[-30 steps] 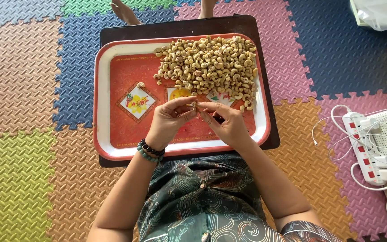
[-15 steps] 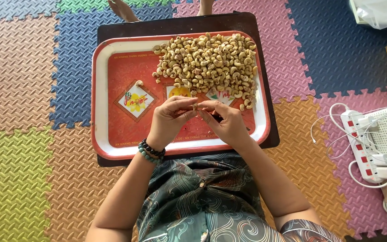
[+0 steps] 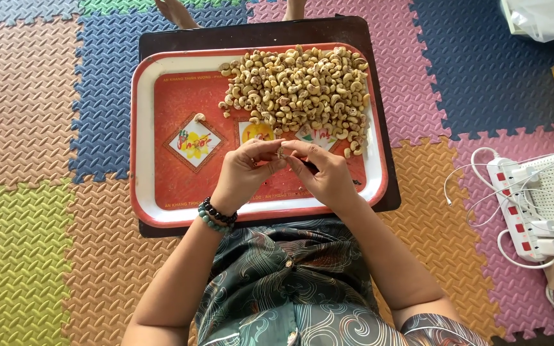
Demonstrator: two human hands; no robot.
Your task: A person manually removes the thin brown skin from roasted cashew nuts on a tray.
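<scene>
A red tray with a white rim (image 3: 145, 128) rests on a dark low table (image 3: 347, 32). A big heap of pale cashew nuts (image 3: 296, 90) fills the tray's far right part. One lone cashew (image 3: 199, 118) lies apart on the left. My left hand (image 3: 242, 173) and my right hand (image 3: 325, 176) meet over the tray's near middle, fingertips pinching a single cashew nut (image 3: 280, 153) between them. A thin dark tool seems to sit under my right fingers, mostly hidden. Beaded bracelets circle my left wrist.
Coloured foam puzzle mats (image 3: 27, 115) cover the floor all around. A white power strip (image 3: 520, 211) with red switches, plugs and tangled white cables lies at the right. Another person's bare feet (image 3: 174, 13) show beyond the table's far edge. Bags sit top right.
Both hands stay together on the same nut, with only small finger shifts. The camera view has drifted slightly.
</scene>
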